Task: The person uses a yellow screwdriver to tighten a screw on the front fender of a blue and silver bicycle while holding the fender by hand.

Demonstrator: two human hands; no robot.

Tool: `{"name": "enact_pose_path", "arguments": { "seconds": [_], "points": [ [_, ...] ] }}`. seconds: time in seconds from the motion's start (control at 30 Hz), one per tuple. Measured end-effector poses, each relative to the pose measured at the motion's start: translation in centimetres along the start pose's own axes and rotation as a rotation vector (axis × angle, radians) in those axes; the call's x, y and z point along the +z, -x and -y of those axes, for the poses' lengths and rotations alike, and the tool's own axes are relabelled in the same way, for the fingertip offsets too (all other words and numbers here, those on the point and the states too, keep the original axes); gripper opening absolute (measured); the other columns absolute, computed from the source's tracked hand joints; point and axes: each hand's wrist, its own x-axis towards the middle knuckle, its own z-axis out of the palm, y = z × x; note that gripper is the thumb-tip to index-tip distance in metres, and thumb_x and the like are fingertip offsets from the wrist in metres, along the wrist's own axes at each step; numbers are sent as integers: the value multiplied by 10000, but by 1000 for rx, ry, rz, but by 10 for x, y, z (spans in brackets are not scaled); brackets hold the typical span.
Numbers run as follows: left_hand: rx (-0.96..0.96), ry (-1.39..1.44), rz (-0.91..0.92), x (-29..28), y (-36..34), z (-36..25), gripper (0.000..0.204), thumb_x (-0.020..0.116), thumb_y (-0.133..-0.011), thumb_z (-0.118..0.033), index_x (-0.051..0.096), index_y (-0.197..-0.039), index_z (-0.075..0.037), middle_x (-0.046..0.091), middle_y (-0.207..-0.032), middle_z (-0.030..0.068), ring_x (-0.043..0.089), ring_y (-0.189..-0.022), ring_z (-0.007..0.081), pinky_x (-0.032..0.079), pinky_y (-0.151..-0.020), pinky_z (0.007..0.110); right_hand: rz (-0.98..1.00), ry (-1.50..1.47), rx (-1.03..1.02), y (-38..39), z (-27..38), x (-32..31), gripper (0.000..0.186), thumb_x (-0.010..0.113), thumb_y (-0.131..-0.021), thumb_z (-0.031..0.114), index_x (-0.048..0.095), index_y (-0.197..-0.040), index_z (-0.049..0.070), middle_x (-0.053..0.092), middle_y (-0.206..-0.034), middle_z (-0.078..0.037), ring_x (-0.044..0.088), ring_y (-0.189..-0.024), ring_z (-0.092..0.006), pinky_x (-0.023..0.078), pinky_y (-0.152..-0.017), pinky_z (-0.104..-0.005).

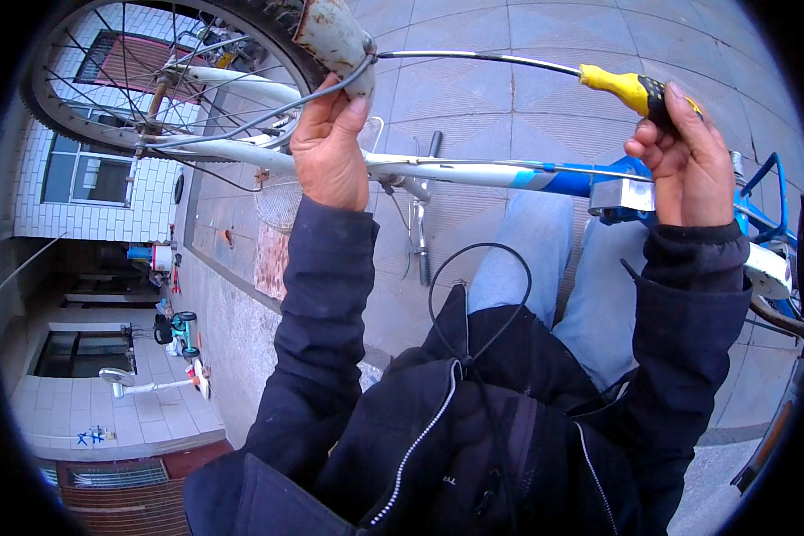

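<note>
A bicycle with a white and blue frame (558,179) lies across in front of me. My left hand (335,147) is closed at the lower end of the rusty white mudguard (330,40), beside the wheel. A grey cable (259,127) passes by its fingers and loops over the mudguard. My right hand (692,161) grips a screwdriver (621,87) by its yellow and black handle, thumb along the top. The long shaft runs left, and its end meets the mudguard just above my left hand. The exact spot the tip touches is too small to tell.
The spoked wheel (161,89) stands at the upper left. Handlebars (420,214) lie behind the frame. A black cord loop (509,259) hangs from my jacket. Grey paving tiles (456,89) spread beyond. At left are a white-tiled wall (40,170) and a white scooter (152,384).
</note>
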Motion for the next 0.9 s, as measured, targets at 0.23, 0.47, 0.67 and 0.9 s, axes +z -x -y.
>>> {"name": "enact_pose_path", "arguments": {
  "seconds": [0.23,0.47,0.67,0.9],
  "points": [
    [-5,12,8,0,0,-1,406,597,-773,61,516,-1170,25,568,-1136,145,533,-1065,212,389,-945,328,-2,3,-3,1,0,0,375,550,-875,304,514,-1078,-9,595,-736,-106,620,-651,-170,548,-677,-296],
    [3,8,12,1,0,0,401,597,-776,57,523,-1168,13,571,-1137,141,533,-1069,212,394,-942,329,0,-1,-7,0,-1,0,375,557,-872,301,515,-1081,-7,595,-737,-106,622,-654,-166,550,-674,-295],
    [4,-13,-4,0,0,1,386,598,-776,57,537,-1154,4,578,-1126,138,541,-1059,209,401,-933,337,0,-3,-8,0,-1,-1,373,570,-865,298,515,-1070,-9,589,-740,-104,621,-659,-165,552,-676,-299],
    [2,-5,-2,-1,0,1,395,597,-771,60,535,-1157,5,577,-1128,137,535,-1065,212,390,-938,335,-18,31,-97,3,-2,7,402,605,-845,295,496,-1096,1,584,-822,-126,628,-708,-175,552,-696,-296]
  ]
}}
